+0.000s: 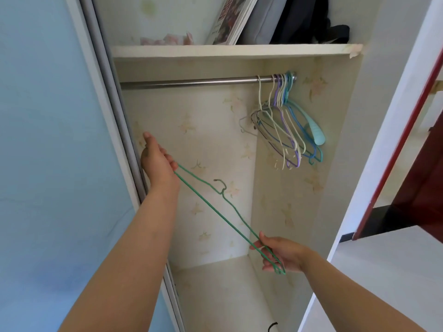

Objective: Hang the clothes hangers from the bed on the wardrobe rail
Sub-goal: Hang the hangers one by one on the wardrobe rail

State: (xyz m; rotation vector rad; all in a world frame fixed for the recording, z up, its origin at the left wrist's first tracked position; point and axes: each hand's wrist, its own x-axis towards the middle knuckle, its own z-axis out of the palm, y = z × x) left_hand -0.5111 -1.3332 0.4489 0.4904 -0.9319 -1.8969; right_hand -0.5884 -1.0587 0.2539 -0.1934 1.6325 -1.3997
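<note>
I see the open wardrobe (299, 164) filling most of the view, its walls lined with pale floral paper. A shelf (235, 51) runs across it near the top, and above the shelf lean a framed picture (233, 19), a grey item and a dark bag (309, 20). Just under the shelf sits the metal rail (191, 82), bare along its left and middle. At the rail's right end hangs a bunch of hangers (287, 125), white, purple, blue and teal, pressed close together. Well below the rail, in front of the wardrobe's back wall, I have the green wire hanger (215, 207) stretched slantwise between both hands, its hook pointing up toward the rail. My left hand (155, 161) pinches the hanger's upper end, near the wardrobe's left edge. My right hand (280, 254) has its fingers curled round the lower end, near the wardrobe's floor.
</note>
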